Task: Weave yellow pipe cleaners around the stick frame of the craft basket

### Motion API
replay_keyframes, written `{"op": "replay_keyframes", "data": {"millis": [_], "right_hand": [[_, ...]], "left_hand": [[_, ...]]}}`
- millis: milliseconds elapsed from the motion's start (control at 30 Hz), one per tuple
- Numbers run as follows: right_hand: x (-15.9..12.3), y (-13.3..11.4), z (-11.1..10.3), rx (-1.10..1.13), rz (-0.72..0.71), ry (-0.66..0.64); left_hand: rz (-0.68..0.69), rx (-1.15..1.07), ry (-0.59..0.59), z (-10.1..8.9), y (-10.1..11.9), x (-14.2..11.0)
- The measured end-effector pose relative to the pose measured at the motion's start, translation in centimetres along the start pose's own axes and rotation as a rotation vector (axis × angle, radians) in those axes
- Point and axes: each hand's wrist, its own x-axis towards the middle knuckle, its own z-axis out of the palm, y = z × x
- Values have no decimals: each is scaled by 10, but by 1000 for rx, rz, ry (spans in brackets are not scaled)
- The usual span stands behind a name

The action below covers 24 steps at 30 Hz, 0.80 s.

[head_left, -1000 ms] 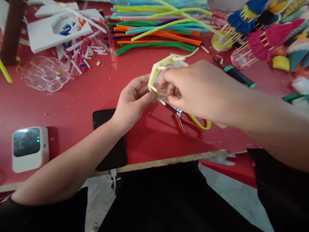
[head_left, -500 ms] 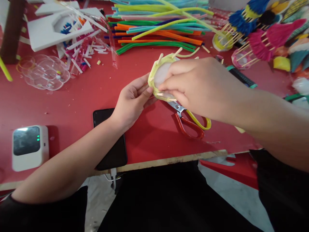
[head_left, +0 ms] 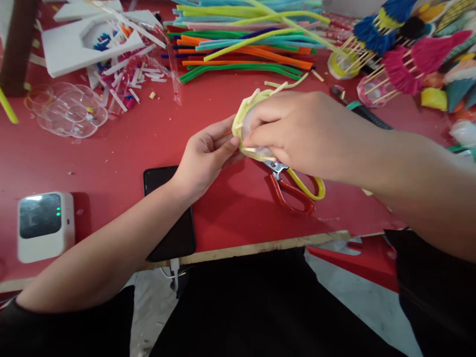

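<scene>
- 1 yellow-rimmed disc [head_left: 247, 106] w/ short wooden sticks [head_left: 254, 94]
- L hand [head_left: 208, 153]: fingers [head_left: 229, 147] pinching rim
- R hand [head_left: 297, 129]: fingers curled over disc, can't tell if pinching
- Scissors [head_left: 276, 169] on tabletop [head_left: 230, 218] nearby

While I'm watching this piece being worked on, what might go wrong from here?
The right hand reaches in among the short sticks around the yellow-wrapped piece, so it might knock one askew. The scissors lie just below; either hand could catch them if lowered. The phone sits at the table's front edge under the left forearm, so a nudge might tip it off.
</scene>
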Motion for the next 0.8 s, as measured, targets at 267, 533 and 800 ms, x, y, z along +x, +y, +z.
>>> {"op": "replay_keyframes", "data": {"millis": [267, 533, 800], "right_hand": [[2, -6, -7, -201, 17, -84], [4, -9, -7, -224, 76, -128], [2, -12, -10, -270, 63, -186]], "left_hand": [[4, 13, -2, 5, 5, -1], [57, 53, -37, 3, 3, -1], [92, 73, 8, 1, 0, -1]]}}
